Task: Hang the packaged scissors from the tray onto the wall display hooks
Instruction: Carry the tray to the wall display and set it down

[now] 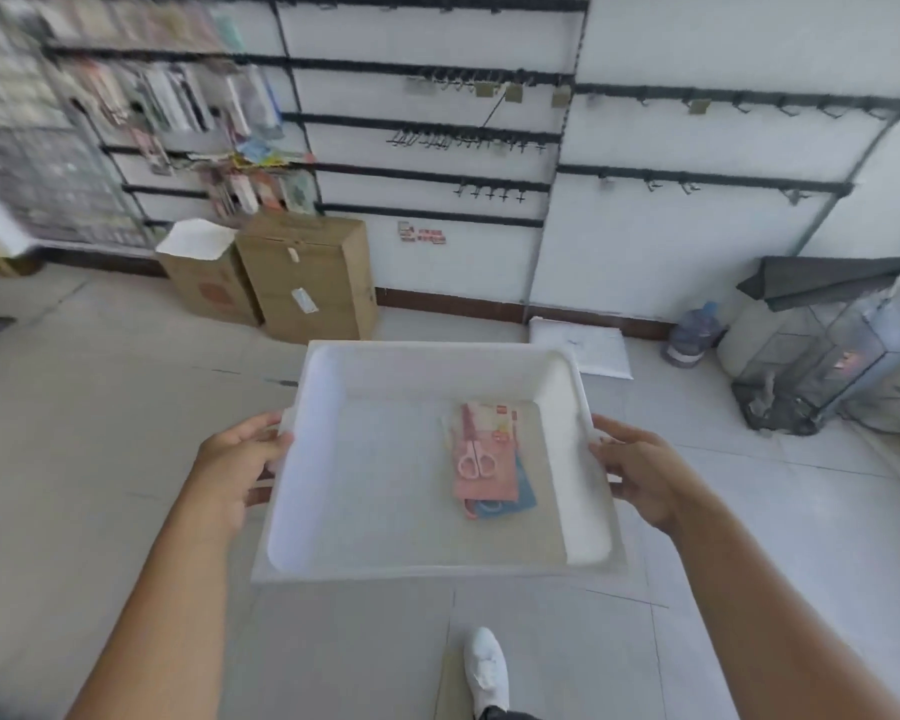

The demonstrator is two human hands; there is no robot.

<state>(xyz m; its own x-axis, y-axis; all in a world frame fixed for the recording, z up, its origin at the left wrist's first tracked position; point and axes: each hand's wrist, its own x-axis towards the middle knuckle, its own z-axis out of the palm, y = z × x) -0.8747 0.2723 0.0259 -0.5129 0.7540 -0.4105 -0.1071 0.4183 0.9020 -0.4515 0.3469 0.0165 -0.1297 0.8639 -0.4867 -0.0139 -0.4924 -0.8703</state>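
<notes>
Packaged scissors [481,454] lie in a small overlapping stack on the floor of the white tray [437,366], right of its middle, a pink card with pink-handled scissors on top and a blue pack showing beneath; how many packs there are cannot be told. The left hand [235,462] is clamped on the tray's left rim, fingers curled over the edge, and the right hand [640,467] is clamped on the right rim in the same way, so the tray hangs level between them in the air, likely to keep the loose packs from sliding while it is carried. Below it are the tiled floor [126,407] and a white shoe [487,667]. Beyond the tray stands the wall display, black rails with rows of bare hooks [489,192], well apart from the tray. Cardboard boxes [307,278] stand against the wall to the left. No pack is hung yet; I judge the approach comes first
</notes>
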